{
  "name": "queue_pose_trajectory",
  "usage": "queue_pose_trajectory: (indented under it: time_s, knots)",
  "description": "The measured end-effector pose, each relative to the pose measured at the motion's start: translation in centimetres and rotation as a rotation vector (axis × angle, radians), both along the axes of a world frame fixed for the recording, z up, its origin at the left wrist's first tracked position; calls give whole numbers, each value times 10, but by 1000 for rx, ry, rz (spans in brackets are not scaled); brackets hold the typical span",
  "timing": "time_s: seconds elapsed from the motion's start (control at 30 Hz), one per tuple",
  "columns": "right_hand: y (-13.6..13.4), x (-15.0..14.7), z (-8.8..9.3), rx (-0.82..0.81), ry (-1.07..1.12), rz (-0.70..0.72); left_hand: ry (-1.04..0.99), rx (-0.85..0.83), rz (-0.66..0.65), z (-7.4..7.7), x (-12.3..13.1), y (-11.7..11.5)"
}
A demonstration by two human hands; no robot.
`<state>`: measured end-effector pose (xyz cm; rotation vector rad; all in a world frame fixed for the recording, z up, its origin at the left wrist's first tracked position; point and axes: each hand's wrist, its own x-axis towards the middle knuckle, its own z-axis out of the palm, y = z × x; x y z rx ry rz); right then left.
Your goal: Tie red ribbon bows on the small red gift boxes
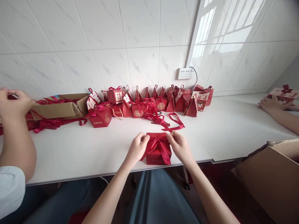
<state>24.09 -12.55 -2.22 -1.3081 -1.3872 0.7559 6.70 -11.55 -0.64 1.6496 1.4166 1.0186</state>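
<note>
A red gift box [155,159] stands at the table's front edge, right before me. A dark red satin ribbon [161,146] is tied in a bow on its top, and its tails hang down over the front. At the box's upper left corner, my left hand [139,146] is closed in a pinch on the bow. My right hand [179,146] pinches the other side of the bow at the upper right corner. The fingertips hide most of the ribbon loops. Just behind the box lies a loose ribbon [176,124].
Several decorated red boxes [127,109] line the tiled wall. An open carton [58,110] with ribbons stands at left, near a co-worker's hand [14,102]. Another person's hand [271,104] touches a patterned box [283,93] at right. A large cardboard box [268,177] stands at lower right.
</note>
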Motion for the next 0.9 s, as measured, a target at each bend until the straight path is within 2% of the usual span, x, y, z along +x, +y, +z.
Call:
queue_pose_trajectory:
  time_s: [0.13, 0.27, 0.57, 0.7, 0.8, 0.9]
  knots:
    - [-12, -3, -10, 13, 102, -18, 31, 6, 87, -6, 6, -8]
    - [-14, -5, -18, 4, 214, -30, 28, -9, 113, -8, 10, -11]
    - [-14, -15, -23, -50, 524, -32, -116, -42, 220, -16, 18, -15]
    - [-8, 5, -29, -126, 543, 65, -200, -71, 127, -23, 10, -9]
    - [-9, 28, -37, -95, 493, 157, -312, -148, 103, -24, 0, -6]
    - [-15, 41, -40, -65, 293, 388, -358, -179, 59, -21, -4, -5]
